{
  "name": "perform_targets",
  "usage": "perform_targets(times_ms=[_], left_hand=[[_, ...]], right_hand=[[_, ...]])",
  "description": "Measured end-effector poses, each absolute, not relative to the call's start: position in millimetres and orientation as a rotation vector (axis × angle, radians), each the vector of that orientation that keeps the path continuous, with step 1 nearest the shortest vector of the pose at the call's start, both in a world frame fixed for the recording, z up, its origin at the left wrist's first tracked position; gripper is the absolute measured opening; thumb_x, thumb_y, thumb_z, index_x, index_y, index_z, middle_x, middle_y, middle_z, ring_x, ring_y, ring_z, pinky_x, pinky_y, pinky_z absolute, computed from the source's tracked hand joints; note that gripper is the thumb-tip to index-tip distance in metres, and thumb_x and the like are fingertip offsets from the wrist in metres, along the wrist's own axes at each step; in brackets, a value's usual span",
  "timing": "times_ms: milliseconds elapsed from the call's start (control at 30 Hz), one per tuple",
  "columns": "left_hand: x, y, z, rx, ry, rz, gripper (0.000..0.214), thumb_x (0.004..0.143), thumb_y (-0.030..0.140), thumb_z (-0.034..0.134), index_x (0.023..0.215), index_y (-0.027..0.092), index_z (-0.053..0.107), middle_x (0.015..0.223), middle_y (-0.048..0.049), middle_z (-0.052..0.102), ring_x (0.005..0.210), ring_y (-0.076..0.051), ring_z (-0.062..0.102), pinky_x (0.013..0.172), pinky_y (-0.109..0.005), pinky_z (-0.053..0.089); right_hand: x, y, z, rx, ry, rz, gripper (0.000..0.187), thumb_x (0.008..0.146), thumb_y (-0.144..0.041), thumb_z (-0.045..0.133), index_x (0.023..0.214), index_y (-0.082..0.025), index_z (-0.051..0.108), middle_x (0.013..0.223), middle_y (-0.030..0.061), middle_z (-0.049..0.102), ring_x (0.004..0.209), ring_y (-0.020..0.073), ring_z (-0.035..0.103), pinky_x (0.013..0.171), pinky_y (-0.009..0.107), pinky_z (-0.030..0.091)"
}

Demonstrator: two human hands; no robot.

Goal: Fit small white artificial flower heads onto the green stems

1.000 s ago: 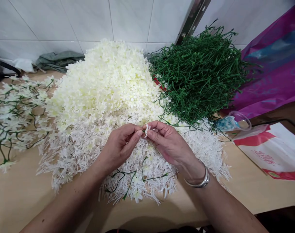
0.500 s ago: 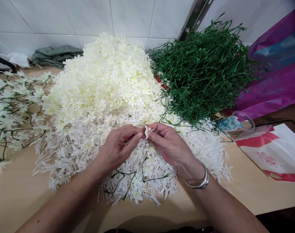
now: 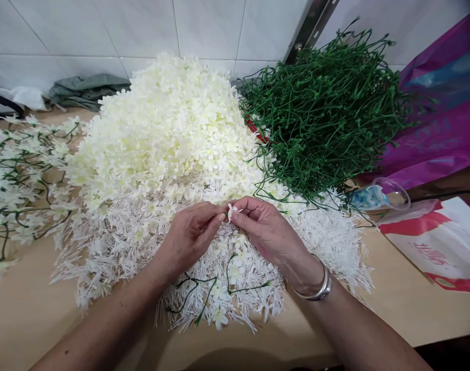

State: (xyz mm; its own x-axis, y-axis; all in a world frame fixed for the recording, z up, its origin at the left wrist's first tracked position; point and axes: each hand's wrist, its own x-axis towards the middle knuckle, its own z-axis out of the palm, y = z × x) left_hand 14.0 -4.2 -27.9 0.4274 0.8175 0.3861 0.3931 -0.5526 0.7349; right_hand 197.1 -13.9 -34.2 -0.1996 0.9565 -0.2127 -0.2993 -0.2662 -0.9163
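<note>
In the middle of the head view, a small white artificial flower (image 3: 231, 212) is held between my two hands. My right hand (image 3: 260, 226), with a silver bangle at its wrist, pinches the flower from the right. The thumb and forefinger of my left hand (image 3: 194, 232) close on its left side, and their tips hide what lies between them. Both hands hover over a mat of white thread-like strands (image 3: 122, 242). Just below them a branched green stem (image 3: 209, 294) with some white flowers lies on the strands.
Behind my hands rises a big heap of cream-white petals (image 3: 173, 123). Green plastic stems (image 3: 323, 113) are piled at the right. Finished-looking flower sprays (image 3: 22, 175) lie left. A clear plastic cup (image 3: 373, 197), a red-and-white bag (image 3: 435, 247) and a purple bag (image 3: 443, 123) stand right.
Both hands stay pinched around the flower and have shifted slightly left. The green bit seen beside the flower earlier no longer shows. The whole view has moved a little.
</note>
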Motion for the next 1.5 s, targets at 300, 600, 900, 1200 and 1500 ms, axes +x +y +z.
perform_targets(times_ms=[300, 600, 900, 1200, 1500], left_hand=[[15, -5, -32, 2.131, 1.028, 0.993, 0.019, 0.1, 0.015, 0.055, 0.092, 0.018, 0.072, 0.069, 0.0013, 0.062, 0.062, -0.013, 0.054, 0.061, -0.023, 0.043], [22, -5, -21, 1.796, 1.068, 0.997, 0.025, 0.103, 0.032, 0.05, 0.085, 0.02, 0.061, 0.075, 0.0003, 0.062, 0.07, -0.015, 0.055, 0.067, -0.026, 0.044], [15, -5, -21, 1.418, 1.051, 1.085, 0.026, 0.103, 0.045, 0.054, 0.09, 0.022, 0.059, 0.071, 0.0032, 0.044, 0.064, -0.014, 0.04, 0.06, -0.026, 0.04], [8, 2, -4, 0.737, 0.843, 1.283, 0.026, 0.092, 0.03, 0.072, 0.115, 0.023, 0.063, 0.088, 0.0015, 0.061, 0.07, -0.009, 0.058, 0.068, -0.021, 0.055], [-11, 9, 18, 0.715, 1.02, 1.337, 0.028, 0.098, 0.023, 0.063, 0.125, 0.016, 0.065, 0.104, -0.0073, 0.077, 0.064, -0.006, 0.061, 0.058, -0.017, 0.051]], right_hand=[[197, -12, -37, -1.035, -0.982, 1.639, 0.029, 0.07, -0.04, 0.093, 0.071, -0.024, 0.069, 0.091, -0.0007, 0.071, 0.082, 0.0146, 0.06, 0.082, 0.034, 0.049], [199, -11, -30, -0.9, -0.79, 1.731, 0.03, 0.078, -0.046, 0.089, 0.097, -0.027, 0.075, 0.092, -0.0012, 0.072, 0.086, 0.014, 0.068, 0.097, 0.036, 0.058], [196, -21, -20, -0.901, -1.045, 1.473, 0.025, 0.093, -0.046, 0.076, 0.108, -0.026, 0.072, 0.112, 0.0041, 0.076, 0.099, 0.0161, 0.074, 0.102, 0.038, 0.055], [199, -23, -20, -1.124, -1.374, 0.893, 0.008, 0.097, -0.033, 0.069, 0.1, -0.025, 0.071, 0.092, 0.0025, 0.072, 0.089, 0.0192, 0.067, 0.085, 0.036, 0.054], [201, -19, -24, -1.138, -1.858, 0.357, 0.019, 0.102, -0.017, 0.055, 0.112, -0.026, 0.069, 0.109, 0.0096, 0.072, 0.107, 0.0274, 0.066, 0.095, 0.047, 0.054]])
